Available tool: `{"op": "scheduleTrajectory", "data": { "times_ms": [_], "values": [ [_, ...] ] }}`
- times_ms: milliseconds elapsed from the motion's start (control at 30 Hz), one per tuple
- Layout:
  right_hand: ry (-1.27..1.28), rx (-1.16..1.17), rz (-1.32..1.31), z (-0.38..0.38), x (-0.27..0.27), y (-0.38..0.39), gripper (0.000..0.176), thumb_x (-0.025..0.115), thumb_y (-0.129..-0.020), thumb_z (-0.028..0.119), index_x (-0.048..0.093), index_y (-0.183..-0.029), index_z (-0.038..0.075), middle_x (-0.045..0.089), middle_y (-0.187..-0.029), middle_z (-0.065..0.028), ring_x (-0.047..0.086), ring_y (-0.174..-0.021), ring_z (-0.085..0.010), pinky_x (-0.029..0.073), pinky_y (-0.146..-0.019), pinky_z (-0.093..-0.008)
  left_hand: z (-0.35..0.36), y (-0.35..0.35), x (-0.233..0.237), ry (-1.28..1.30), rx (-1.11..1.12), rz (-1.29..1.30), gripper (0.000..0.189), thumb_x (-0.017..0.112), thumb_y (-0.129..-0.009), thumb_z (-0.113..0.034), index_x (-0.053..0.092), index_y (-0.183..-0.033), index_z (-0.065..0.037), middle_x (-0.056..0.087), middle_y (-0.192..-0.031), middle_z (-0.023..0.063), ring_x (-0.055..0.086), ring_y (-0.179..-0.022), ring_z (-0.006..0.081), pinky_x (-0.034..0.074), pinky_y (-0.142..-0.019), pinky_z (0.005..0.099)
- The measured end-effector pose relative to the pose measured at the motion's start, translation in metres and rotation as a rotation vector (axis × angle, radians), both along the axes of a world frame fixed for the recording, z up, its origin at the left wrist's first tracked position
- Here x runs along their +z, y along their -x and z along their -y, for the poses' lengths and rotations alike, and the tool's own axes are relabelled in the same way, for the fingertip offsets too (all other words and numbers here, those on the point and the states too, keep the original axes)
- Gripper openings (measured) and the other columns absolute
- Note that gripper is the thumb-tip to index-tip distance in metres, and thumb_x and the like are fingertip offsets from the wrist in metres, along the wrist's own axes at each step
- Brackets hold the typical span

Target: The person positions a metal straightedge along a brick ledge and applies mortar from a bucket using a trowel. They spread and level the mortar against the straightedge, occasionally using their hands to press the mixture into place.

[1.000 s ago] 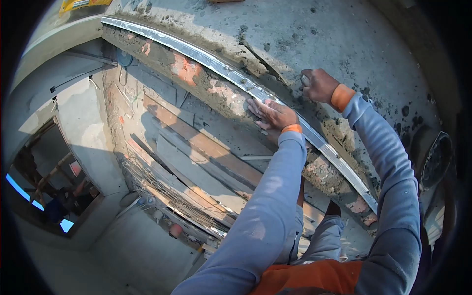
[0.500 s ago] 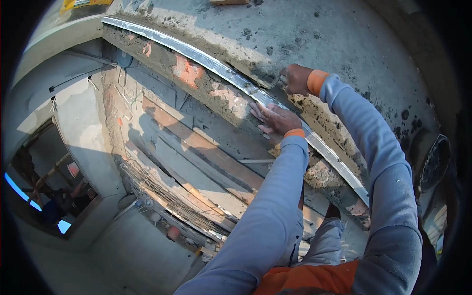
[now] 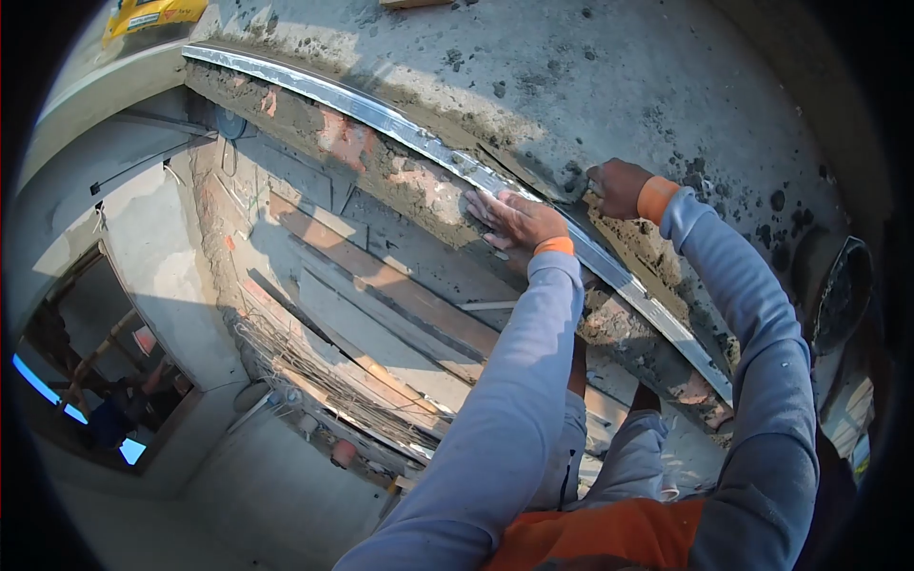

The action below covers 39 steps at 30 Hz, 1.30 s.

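Observation:
A long aluminium straightedge lies along the outer top edge of a brick wall smeared with wet mortar. My left hand is pressed flat against the straightedge and the wall face, fingers spread. My right hand is closed in a fist on top of the wall, just behind the straightedge, around what looks like a trowel. Its thin blade lies in the grey mortar and its handle is hidden in the fist. The wall top is rough grey concrete with mortar lumps.
A dark mortar pan sits at the right on the wall top. A yellow bag lies at the far left. Below the wall is a deep drop with wooden planks, a wire bundle and a person.
My right hand drew left along the mortar bed, then came back right and nearer to me. My left hand stayed pressed on the straightedge. The view shifted slightly.

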State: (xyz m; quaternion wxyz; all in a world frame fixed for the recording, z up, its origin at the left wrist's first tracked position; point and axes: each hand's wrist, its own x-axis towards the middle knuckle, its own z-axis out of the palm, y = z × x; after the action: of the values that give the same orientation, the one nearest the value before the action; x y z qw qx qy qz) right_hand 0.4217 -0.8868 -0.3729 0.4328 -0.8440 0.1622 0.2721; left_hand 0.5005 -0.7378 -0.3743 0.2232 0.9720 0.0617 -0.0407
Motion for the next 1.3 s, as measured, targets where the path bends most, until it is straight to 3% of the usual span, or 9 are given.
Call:
{"op": "scheduleTrajectory", "data": {
  "times_ms": [133, 233, 333, 467, 667, 767, 867, 933, 1300],
  "values": [
    [-0.195, -0.059, 0.038, 0.011, 0.043, 0.032, 0.044, 0.057, -0.066, 0.009, 0.06, -0.108, -0.004, 0.065, -0.083, -0.0254, 0.062, -0.076, -0.0414, 0.052, -0.073, -0.043, -0.002, 0.0, -0.005, -0.039, -0.034, 0.036, 0.047, 0.027, -0.103, -0.032, 0.033, -0.144, -0.01, 0.026, -0.156, 0.0069, 0.019, -0.145, 0.0227, 0.004, -0.112, 0.0543],
    [-0.265, -0.147, -0.021, 0.018, 0.05, 0.06, 0.047, 0.058, -0.068, 0.01, 0.059, -0.113, -0.006, 0.065, -0.084, -0.0258, 0.063, -0.08, -0.0401, 0.051, -0.077, -0.042, -0.002, 0.001, -0.002, 0.246, 0.027, -0.008, 0.049, 0.032, -0.102, -0.026, 0.031, -0.145, -0.004, 0.038, -0.146, 0.0172, 0.029, -0.14, 0.0276, 0.018, -0.113, 0.0455],
    [-0.285, -0.248, -0.069, 0.018, 0.022, 0.077, 0.047, 0.06, -0.07, 0.012, 0.06, -0.115, -0.004, 0.066, -0.089, -0.0257, 0.063, -0.081, -0.0396, 0.051, -0.078, -0.042, -0.003, 0.0, 0.0, -0.08, -0.032, -0.029, 0.049, 0.032, -0.102, -0.027, 0.032, -0.145, -0.005, 0.042, -0.144, 0.0146, 0.032, -0.139, 0.0277, 0.018, -0.113, 0.0463],
    [-0.12, -0.06, -0.11, 0.005, 0.007, 0.067, 0.045, 0.061, -0.071, 0.013, 0.061, -0.114, -0.001, 0.067, -0.09, -0.0232, 0.064, -0.083, -0.0395, 0.051, -0.077, -0.043, -0.004, -0.001, -0.008, -0.076, -0.002, 0.055, 0.051, 0.031, -0.101, -0.033, 0.034, -0.145, -0.007, 0.048, -0.14, 0.0082, 0.033, -0.138, 0.0248, 0.008, -0.112, 0.0501],
    [-0.166, -0.015, -0.105, 0.01, 0.055, 0.085, 0.05, 0.058, -0.069, 0.01, 0.059, -0.116, -0.004, 0.065, -0.087, -0.0258, 0.064, -0.083, -0.0392, 0.052, -0.078, -0.0425, -0.007, 0.0, -0.005, -0.057, -0.009, -0.003, 0.053, 0.03, -0.101, -0.036, 0.035, -0.144, -0.006, 0.044, -0.144, 0.0118, 0.042, -0.132, 0.0271, 0.017, -0.112, 0.0475],
    [-0.243, -0.07, -0.114, 0.012, 0.062, 0.115, 0.057, 0.058, -0.068, 0.01, 0.055, -0.121, -0.01, 0.065, -0.079, -0.0246, 0.065, -0.075, -0.033, 0.053, -0.075, -0.0384, -0.007, -0.003, -0.004, 0.241, -0.011, -0.045, 0.052, 0.034, -0.101, -0.031, 0.034, -0.144, -0.002, 0.041, -0.145, 0.017, 0.041, -0.132, 0.0274, 0.027, -0.111, 0.0375],
    [-0.336, -0.144, -0.116, 0.012, 0.06, 0.144, 0.06, 0.061, -0.068, 0.011, 0.053, -0.122, -0.012, 0.064, -0.076, -0.0241, 0.065, -0.072, -0.0289, 0.053, -0.073, -0.0364, -0.005, -0.002, 0.001, -0.094, -0.043, 0.025, 0.051, 0.033, -0.102, -0.029, 0.034, -0.143, -0.001, 0.04, -0.146, 0.0182, 0.041, -0.133, 0.0272, 0.026, -0.111, 0.0357],
    [-0.407, -0.177, -0.086, 0.013, 0.057, 0.144, 0.06, 0.064, -0.067, 0.011, 0.053, -0.121, -0.012, 0.064, -0.075, -0.0222, 0.065, -0.071, -0.026, 0.052, -0.071, -0.0356, -0.001, 0.004, 0.013, 0.04, -0.023, -0.027, 0.051, 0.031, -0.102, -0.03, 0.034, -0.144, -0.002, 0.038, -0.147, 0.0176, 0.038, -0.135, 0.0273, 0.023, -0.112, 0.0394],
    [-0.303, -0.248, 0.072, 0.034, 0.046, -0.084, 0.048, 0.06, -0.07, 0.011, 0.059, -0.115, -0.006, 0.065, -0.073, -0.0198, 0.063, -0.053, -0.0256, 0.051, -0.05, -0.037, 0.001, -0.001, 0.006, 0.01, -0.061, 0.083, 0.05, 0.03, -0.102, -0.028, 0.032, -0.144, -0.002, 0.029, -0.152, 0.0159, 0.021, -0.144, 0.028, 0.009, -0.114, 0.0477]
  ]
}}
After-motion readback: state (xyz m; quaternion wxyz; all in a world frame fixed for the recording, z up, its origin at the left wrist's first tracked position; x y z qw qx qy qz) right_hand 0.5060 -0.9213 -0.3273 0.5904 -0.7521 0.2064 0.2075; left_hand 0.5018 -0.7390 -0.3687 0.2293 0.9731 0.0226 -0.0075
